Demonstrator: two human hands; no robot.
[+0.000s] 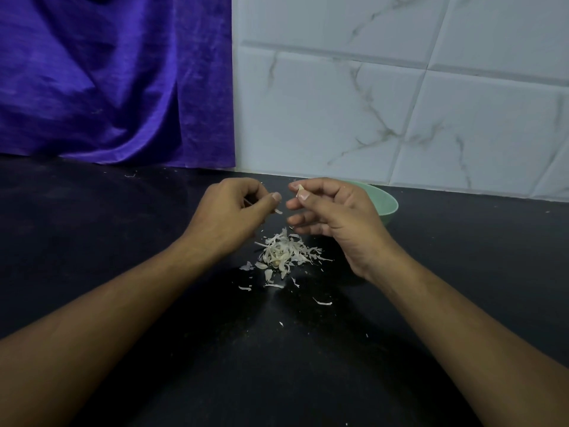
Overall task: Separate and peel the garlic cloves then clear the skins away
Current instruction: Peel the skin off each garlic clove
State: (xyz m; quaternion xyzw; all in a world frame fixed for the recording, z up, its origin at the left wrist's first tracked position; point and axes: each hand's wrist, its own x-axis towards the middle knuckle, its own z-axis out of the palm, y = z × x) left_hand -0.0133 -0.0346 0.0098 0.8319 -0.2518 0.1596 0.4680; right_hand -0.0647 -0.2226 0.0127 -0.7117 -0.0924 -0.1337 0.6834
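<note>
R hand pinches garlic clove w/ thumb & forefinger; L hand, fingers curled, pinches skin scrap above skin pile.

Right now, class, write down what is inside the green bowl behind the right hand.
Only a bare strip of inner wall of the green bowl shows. The right hand covers the rest, so whatever lies inside cannot be seen.

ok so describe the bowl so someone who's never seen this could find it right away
Follow the white marbled wall tiles down to the black counter on the right. The bowl sits there close to the wall, partly hidden behind the right hand. It is pale green and the only dish, unlike the white skins heaped nearer.
</note>
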